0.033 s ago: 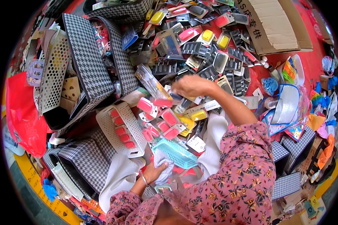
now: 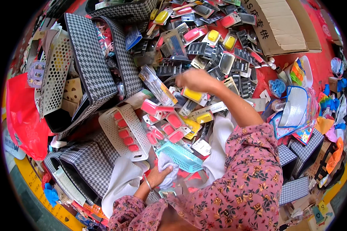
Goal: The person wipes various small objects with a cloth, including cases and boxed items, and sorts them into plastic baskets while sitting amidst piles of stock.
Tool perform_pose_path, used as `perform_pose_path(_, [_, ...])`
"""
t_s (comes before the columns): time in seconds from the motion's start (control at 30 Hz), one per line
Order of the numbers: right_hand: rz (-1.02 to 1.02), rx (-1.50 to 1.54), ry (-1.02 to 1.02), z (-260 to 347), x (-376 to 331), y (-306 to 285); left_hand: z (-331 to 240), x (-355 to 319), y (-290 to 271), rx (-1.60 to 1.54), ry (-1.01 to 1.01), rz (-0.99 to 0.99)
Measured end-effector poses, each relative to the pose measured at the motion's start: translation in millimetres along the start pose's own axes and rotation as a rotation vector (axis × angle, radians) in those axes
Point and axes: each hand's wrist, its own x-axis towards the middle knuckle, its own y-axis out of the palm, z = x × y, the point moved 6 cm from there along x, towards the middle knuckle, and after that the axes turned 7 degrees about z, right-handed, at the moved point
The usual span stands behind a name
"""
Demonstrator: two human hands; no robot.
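Note:
My left hand [image 2: 157, 177] is wrapped round a crumpled pale grey cloth [image 2: 168, 166], close by a turquoise perforated basket [image 2: 185, 158]. My right hand [image 2: 198, 80] is over the pile of carded packages, its fingers curled and their tips hidden. Just below it lies or hangs a yellow packaged item [image 2: 192, 94]; whether the fingers grip it, I cannot make out. Nearer me are several red packaged items [image 2: 176, 136], another yellow one [image 2: 204, 118] and a long clear package [image 2: 157, 85]. To their left, a white perforated basket [image 2: 140, 138] contains several red items.
Houndstooth storage boxes [image 2: 90, 57] stand along the left beside a red plastic bag [image 2: 23, 115]. An opened cardboard carton [image 2: 285, 29] is at the far right. Blue-edged clear packaging [image 2: 293, 109] lies at the right, and white cloth [image 2: 219, 142] beside the turquoise basket.
My right hand has risen slightly away from me, and the yellow packaged item beneath it has come into view. The left hand and its cloth look unmoved.

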Motion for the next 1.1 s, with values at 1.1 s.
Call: perform_pose_path(1.1, [-0.682, -0.096, 0.34, -114, 35, -82, -24, -11, 4, 0.12, -0.041, -0.006])
